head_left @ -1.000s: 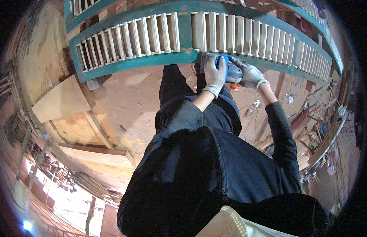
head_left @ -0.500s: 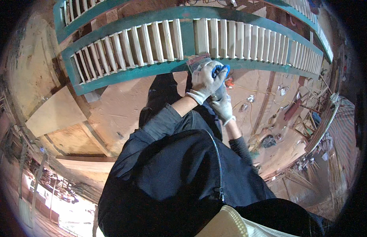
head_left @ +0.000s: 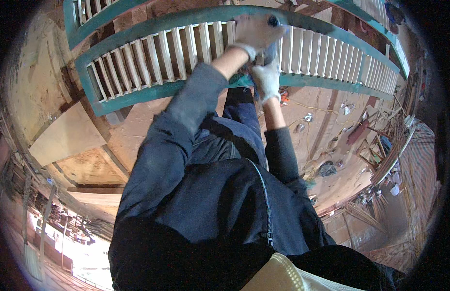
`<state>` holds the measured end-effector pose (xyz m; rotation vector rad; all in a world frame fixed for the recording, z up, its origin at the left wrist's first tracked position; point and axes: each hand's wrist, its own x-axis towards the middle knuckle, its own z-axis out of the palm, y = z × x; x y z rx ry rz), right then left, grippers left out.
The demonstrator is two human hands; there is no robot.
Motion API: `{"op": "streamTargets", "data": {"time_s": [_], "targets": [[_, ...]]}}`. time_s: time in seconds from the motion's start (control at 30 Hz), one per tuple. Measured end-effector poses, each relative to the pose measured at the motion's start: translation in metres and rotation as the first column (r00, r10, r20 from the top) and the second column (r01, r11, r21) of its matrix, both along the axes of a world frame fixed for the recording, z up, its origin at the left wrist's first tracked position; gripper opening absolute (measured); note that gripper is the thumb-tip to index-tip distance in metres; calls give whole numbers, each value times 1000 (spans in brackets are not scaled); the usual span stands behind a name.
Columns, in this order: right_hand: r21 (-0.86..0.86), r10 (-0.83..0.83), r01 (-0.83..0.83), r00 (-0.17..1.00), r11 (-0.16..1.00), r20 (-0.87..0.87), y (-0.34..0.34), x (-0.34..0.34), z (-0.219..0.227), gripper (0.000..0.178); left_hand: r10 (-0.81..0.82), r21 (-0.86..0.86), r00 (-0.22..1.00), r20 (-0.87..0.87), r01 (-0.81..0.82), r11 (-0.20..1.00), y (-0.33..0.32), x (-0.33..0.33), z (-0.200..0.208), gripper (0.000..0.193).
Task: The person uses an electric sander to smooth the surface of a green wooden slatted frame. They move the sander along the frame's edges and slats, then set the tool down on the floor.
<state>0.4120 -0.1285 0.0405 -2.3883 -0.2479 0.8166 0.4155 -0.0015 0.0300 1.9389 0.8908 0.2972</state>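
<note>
The left hand (head_left: 259,35) seems closed over a dark tool (head_left: 271,52), the right hand (head_left: 267,78) clamps its near end; uneven pressure could gouge the pale slats (head_left: 296,51).

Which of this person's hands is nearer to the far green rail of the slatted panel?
Left. The left hand overlaps the edge of the far green rail in this view; the right hand is lower, by the near green rail.

One fisheye view looks steeply down from the person's head, close above the dark jacket (head_left: 220,203), facing forward to the hands (head_left: 258,33) and slatted green frame (head_left: 137,98).
</note>
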Motion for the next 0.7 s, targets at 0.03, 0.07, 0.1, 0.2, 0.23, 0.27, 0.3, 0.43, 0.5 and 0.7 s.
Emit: {"op": "streamTargets", "data": {"time_s": [0.03,0.07,0.1,0.2,0.23,0.27,0.3,0.43,0.5,0.7], "targets": [[6,30,-30,999,1000,13,13,7,11,67,-6,-66,1000,6,7,998,13,5,10,49],[13,56,-57,998,998,31,25,14,21,64,-15,-129,1000,16,17,991,33,13,30,45],[129,133,-134,991,983,23,29,24,14,71,-24,-190,999,29,29,981,43,17,42,41],[228,103,-110,994,968,42,37,24,5,58,-18,101,995,98,8,995,50,26,23,43],[132,102,-105,994,986,28,31,20,6,64,-41,11,999,1,41,999,46,21,26,44],[36,101,-101,995,994,16,20,13,11,69,-38,2,999,6,38,999,30,13,25,46],[28,113,-112,993,993,-24,11,3,20,76,-24,-1,1000,2,24,1000,8,0,11,48],[138,46,-39,998,990,-43,-61,-37,10,78,-38,-226,995,-93,16,974,-50,-32,30,38],[71,-2,9,995,997,-104,-96,-48,-2,71,-12,-295,999,-42,-1,955,-76,-42,27,30],[59,7,-3,998,998,-64,-89,-52,9,69,46,-303,999,10,-41,952,-77,-46,31,26]]}}
